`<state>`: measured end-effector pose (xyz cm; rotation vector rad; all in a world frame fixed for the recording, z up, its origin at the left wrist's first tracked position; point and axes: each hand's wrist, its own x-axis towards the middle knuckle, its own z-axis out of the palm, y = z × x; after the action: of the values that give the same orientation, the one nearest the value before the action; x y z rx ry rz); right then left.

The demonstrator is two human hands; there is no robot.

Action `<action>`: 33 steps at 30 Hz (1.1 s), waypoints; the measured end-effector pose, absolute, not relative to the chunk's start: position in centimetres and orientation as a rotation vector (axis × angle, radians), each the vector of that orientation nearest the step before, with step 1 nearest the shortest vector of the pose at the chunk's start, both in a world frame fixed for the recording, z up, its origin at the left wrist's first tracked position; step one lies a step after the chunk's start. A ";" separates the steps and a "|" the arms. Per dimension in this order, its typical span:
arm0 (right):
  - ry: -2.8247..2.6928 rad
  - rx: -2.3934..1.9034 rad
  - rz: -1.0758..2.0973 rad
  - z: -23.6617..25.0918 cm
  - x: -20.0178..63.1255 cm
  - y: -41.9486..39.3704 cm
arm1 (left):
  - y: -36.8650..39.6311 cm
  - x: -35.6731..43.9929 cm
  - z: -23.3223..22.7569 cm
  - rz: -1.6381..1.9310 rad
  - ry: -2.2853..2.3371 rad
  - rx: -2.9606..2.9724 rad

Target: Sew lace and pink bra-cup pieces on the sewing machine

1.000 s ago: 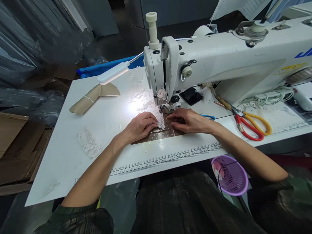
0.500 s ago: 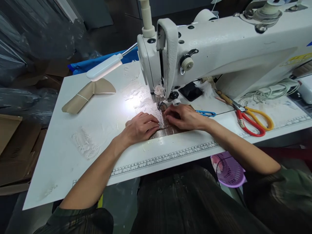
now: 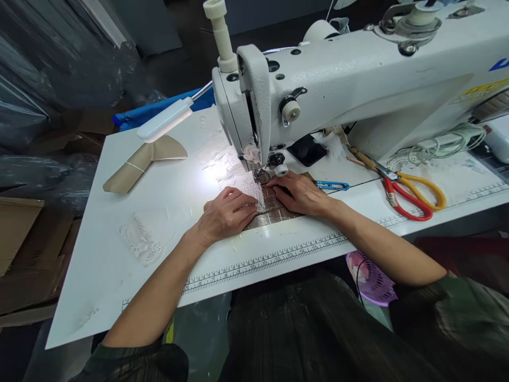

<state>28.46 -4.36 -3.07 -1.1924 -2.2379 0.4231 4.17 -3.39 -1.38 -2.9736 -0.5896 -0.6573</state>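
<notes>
A strip of white lace [image 3: 251,185] lies under the needle area of the white sewing machine [image 3: 330,79], at the presser foot [image 3: 260,175]. My left hand [image 3: 230,212] rests on the left side of the lace with its fingers lying flat. To the right of the foot is my right hand [image 3: 302,195], its fingers bent and closed close to the lace edge. What its fingertips hold, if anything, is hidden. Beneath both hands lies a shiny brown plate or sheet [image 3: 274,212] with light lines on it.
Blue thread snips [image 3: 332,185] lie right of my right hand, near red-and-yellow-handled scissors [image 3: 413,196] and a black phone-like slab [image 3: 307,150]. A lamp [image 3: 165,121] overhangs a tied brown paper bundle [image 3: 139,165]. Another lace piece [image 3: 142,241] lies left. A purple basket [image 3: 374,281] is below the table.
The camera view has shifted slightly, so the machine appears farther left and a little lower. Both hands stay at about the same place on the work.
</notes>
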 end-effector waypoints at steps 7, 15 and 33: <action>-2.484 -0.976 0.293 -3.4 28.8 -4.3 | -3.9 4.2 -0.6 -0.529 -0.462 -2.982; -2.536 -1.044 0.241 -3.3 28.6 -4.6 | -4.3 3.8 -0.2 -0.431 -0.479 -3.008; -2.581 -1.300 0.149 -2.0 27.0 -5.2 | -3.7 3.9 -1.1 -0.526 -0.692 -3.037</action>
<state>26.98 -5.20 -2.02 -1.3003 -2.5810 0.1487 3.92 -3.73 -1.14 -3.0367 -0.6923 -0.5261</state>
